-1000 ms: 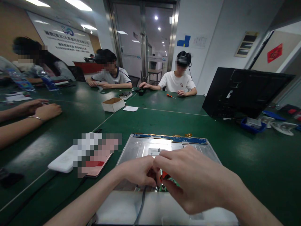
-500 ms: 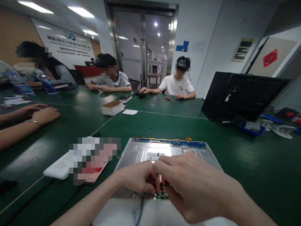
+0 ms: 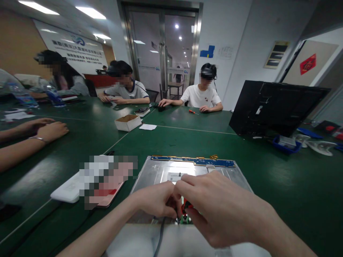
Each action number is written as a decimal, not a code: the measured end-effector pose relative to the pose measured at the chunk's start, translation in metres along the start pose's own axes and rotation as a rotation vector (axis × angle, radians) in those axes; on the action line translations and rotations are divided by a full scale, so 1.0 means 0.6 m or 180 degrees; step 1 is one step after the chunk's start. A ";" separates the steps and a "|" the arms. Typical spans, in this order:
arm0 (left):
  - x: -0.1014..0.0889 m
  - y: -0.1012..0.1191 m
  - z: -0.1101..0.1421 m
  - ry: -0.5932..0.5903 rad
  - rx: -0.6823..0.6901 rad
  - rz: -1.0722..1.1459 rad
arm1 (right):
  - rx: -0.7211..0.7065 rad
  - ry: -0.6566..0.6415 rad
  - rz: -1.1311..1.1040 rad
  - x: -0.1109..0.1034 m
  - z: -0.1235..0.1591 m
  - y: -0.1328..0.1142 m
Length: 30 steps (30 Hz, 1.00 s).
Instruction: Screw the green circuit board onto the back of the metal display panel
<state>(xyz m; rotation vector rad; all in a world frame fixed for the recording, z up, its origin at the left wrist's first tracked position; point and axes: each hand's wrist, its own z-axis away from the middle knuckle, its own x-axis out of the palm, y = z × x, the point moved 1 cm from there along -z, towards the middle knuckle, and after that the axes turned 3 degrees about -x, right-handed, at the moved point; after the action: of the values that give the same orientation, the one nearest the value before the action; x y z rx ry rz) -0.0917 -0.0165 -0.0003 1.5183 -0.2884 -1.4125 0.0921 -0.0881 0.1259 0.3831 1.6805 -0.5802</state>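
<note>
Directly in front of me lies a flat silver metal panel (image 3: 143, 180), a display back, with a blue circuit strip (image 3: 193, 161) along its far edge. My right hand (image 3: 219, 205) is closed around a red-and-black screwdriver (image 3: 184, 206); most of the tool is hidden by the fingers. Beneath it, at the panel's near edge, part of a green circuit board (image 3: 184, 220) shows. My left hand (image 3: 159, 200) touches the right one, its fingers pinched low by the board; what they grip is hidden. A grey cable (image 3: 160, 237) runs toward me just below the left fingers.
To the left lie a white device (image 3: 65, 189) and a pink phone (image 3: 107, 196), with a co-worker's hands (image 3: 50, 132) beyond. A cardboard box (image 3: 128, 124) stands farther back. At the right is a black monitor (image 3: 276, 109) beside a blue tray (image 3: 286, 144). Other people sit across the table.
My hands stay in nearly the same place, with the screwdriver slightly shifted in the right one. At the far left, a seated person's head has moved to the right.
</note>
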 end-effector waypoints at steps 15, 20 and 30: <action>-0.001 -0.004 -0.003 0.0068 0.0124 0.0014 | 0.0121 -0.0124 0.0049 -0.002 -0.006 -0.002; -0.006 -0.005 -0.006 -0.0152 0.0132 -0.0172 | 0.0202 0.0005 0.0253 0.008 -0.010 0.006; 0.001 -0.001 -0.001 0.0007 0.0035 0.0042 | 0.0050 -0.0140 -0.0081 -0.003 -0.003 0.004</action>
<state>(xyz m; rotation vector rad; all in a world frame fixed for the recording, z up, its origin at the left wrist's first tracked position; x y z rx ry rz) -0.0915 -0.0167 -0.0013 1.5240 -0.3047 -1.4009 0.0922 -0.0851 0.1274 0.3583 1.6416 -0.6165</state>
